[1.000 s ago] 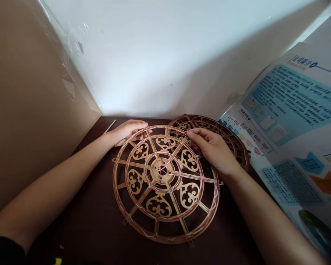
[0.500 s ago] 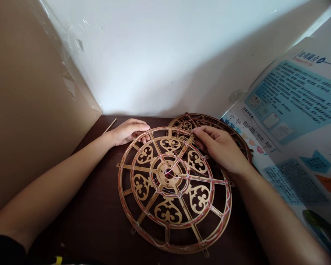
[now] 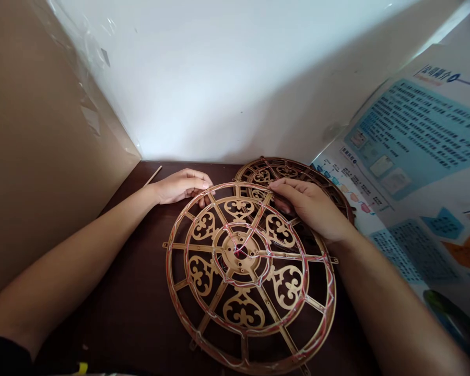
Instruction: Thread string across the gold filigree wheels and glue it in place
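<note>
A round gold openwork frame (image 3: 241, 253) with scroll ornaments and red and white wires along its rings is tilted up before me. My left hand (image 3: 186, 187) pinches its upper left rim between thumb and fingers. At the upper right rim, my right hand (image 3: 303, 202) grips it the same way, thumb on the near face. The fingertips of both hands are partly hidden behind the rim. Behind the frame and partly covered by it and my right hand, similar darker round frames (image 3: 288, 169) lie on the table, seemingly stacked.
The dark brown table (image 3: 117, 282) ends at a white wall (image 3: 203, 78), with a tan panel (image 3: 43, 156) on the left. A thin stick (image 3: 153, 175) lies near the back left. A printed poster (image 3: 419, 141) stands along the right. Something yellow (image 3: 83, 368) shows at the bottom edge.
The held frame's lower edge has come nearer to me, and its face appears slightly larger. Both hands keep their grip on the upper rim. The view has shifted slightly.
</note>
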